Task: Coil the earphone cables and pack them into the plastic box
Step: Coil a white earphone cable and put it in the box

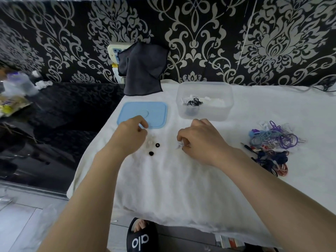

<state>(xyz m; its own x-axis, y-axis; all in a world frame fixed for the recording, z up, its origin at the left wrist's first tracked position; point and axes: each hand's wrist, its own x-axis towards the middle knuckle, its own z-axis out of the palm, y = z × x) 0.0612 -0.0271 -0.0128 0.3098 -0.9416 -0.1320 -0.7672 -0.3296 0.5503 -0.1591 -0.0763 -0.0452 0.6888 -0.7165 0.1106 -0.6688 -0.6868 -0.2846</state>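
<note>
the white cloth (181, 179) covers the table, and all the work sits on it. the plastic box (205, 100) stands open at the back, with a few black and white cables already inside. its blue lid (156, 110) lies flat just to the left of it. two heaps of cables wait on the right side of the cloth: a purple and blue heap (274, 137) and, nearer, a dark blue and red heap (271, 160). they look tangled, so i think most of the job is still to do.

the left hand (131, 137) has its fingers curled over the near edge of the lid, and i cannot tell if it holds anything. the right hand (198, 137) pinches something small, thin and white against the cloth. it may be a white cable, but it is too faint to be sure.

two little black rings (157, 144) and some clear bits (150, 141) lie between the hands.

i think the step now is coiling one white cable. next it needs neat loops, then a lift into the box.

the only writing to read is "alo" on the black slipper (141, 237) at the bottom.
</note>
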